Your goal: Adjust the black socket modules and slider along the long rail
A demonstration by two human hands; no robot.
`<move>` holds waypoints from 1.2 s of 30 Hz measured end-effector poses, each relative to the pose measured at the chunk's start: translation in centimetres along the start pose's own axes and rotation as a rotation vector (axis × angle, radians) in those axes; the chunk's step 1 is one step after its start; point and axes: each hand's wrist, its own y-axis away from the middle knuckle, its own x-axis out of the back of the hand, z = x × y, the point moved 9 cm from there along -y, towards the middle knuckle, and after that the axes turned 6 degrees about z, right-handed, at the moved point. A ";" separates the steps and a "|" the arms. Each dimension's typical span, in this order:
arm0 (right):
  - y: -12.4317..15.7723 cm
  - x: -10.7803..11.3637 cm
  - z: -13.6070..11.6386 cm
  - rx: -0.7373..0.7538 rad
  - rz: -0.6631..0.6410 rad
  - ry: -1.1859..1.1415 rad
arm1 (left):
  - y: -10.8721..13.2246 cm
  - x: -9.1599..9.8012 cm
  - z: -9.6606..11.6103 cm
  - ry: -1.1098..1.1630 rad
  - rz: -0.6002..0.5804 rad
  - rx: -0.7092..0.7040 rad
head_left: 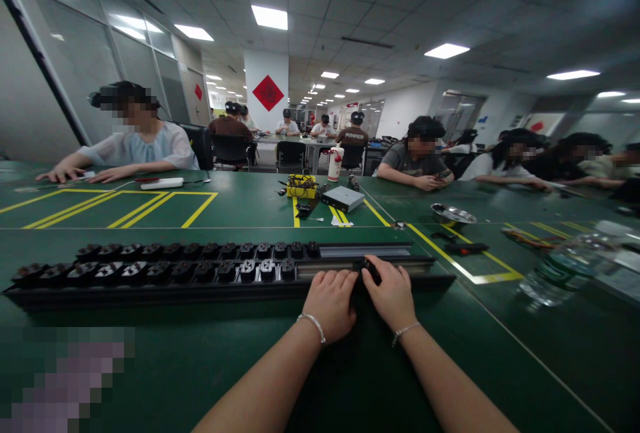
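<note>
Both hands sit side by side on the long black rail (150, 290) on the green table (200, 366): left hand (330, 303) fingers curled over its front edge, probably bracing it, right hand (393, 293) fingers pinching a black module (371, 269) in the channel.

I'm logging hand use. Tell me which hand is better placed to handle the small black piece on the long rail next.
Right, probably. The right hand has its fingertips on the small black piece at the long rail; the left hand rests beside it.
</note>
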 end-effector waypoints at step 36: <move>-0.2 0.0 0.7 0.006 0.031 -0.022 | 0.0 0.0 0.1 -0.021 -0.046 0.015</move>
